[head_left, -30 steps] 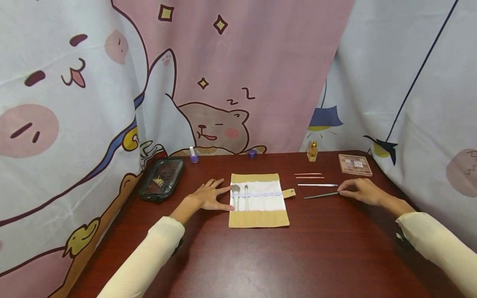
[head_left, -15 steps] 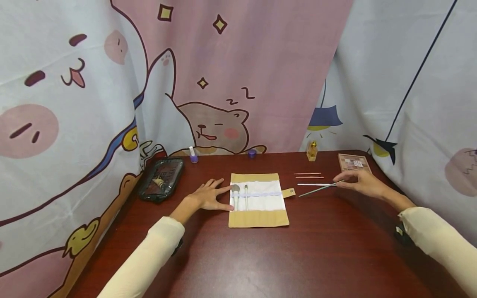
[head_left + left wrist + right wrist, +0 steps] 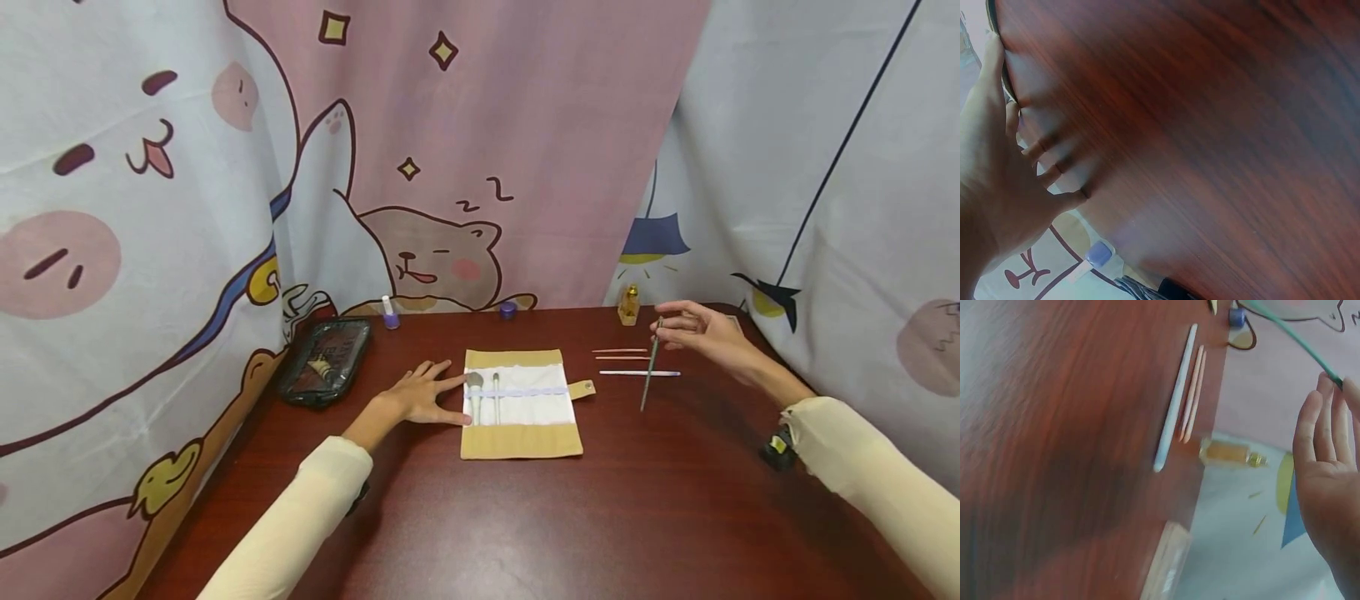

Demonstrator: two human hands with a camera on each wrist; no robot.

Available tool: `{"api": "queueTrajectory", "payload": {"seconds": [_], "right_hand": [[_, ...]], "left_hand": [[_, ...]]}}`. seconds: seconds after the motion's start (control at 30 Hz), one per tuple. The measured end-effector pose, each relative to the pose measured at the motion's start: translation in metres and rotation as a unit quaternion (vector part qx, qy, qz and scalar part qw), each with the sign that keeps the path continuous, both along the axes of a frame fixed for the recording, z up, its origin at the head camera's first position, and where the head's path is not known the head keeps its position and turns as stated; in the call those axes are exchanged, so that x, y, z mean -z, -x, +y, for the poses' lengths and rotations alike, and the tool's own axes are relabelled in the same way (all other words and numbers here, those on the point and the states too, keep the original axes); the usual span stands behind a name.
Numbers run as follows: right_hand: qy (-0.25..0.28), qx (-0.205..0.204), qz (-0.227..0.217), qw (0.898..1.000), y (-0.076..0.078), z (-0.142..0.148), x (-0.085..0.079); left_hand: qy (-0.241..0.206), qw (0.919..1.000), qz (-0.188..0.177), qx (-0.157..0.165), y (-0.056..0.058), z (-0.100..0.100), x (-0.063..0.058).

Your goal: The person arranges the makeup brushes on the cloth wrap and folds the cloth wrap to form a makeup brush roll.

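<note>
On the table lies an unrolled brush roll [image 3: 521, 442], tan at its ends and white inside. Tucked under its lilac band are a fluffy makeup brush [image 3: 475, 385] and a slimmer brush [image 3: 496, 400]. My left hand [image 3: 415, 398] rests with fingers spread, thumb and forefinger at the roll's left edge. To the right, my right hand [image 3: 701, 335] pinches a thin green stick [image 3: 650, 371] at its upper end between thumb and fingers; the stick slants down steeply. In the right wrist view the green stick [image 3: 1300, 340] shows a darker tip at the fingers.
A white stick [image 3: 618, 372] and two thin pinkish sticks [image 3: 621, 358] lie right of the roll. Behind stand a gold bottle [image 3: 629, 306], a purple jar [image 3: 507, 309] and a nail polish bottle [image 3: 390, 313]. A black clear-topped pouch [image 3: 325, 362] is at left; a palette [image 3: 1166, 562] sits at right.
My right hand has lifted the green stick off the table, moved up and slightly left, and swung it from nearly flat to steep. My left hand has stayed put.
</note>
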State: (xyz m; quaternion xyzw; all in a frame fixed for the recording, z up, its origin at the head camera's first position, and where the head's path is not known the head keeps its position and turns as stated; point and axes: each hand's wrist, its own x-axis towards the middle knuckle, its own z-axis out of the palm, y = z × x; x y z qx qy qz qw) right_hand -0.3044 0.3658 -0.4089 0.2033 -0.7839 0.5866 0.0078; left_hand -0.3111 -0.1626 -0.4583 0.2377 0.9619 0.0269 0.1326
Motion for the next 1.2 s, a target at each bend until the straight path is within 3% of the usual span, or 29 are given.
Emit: {"api": "queueTrajectory", "payload": {"seconds": [0.27,0.7,1.2], "right_hand": [[-0.004,0.03,-0.002,1.0,0.009,-0.037,-0.014],[-0.041,0.013,0.022,0.999,0.028,-0.095,-0.02],[-0.044,-0.028,0.032,0.998,0.058,-0.143,-0.005]], "left_hand": [[-0.001,1.0,0.001,0.004,-0.001,-0.001,-0.001],[-0.009,1.0,0.003,0.002,-0.001,-0.002,0.0],[-0.007,1.0,0.006,0.002,0.001,-0.001,0.001]]}}
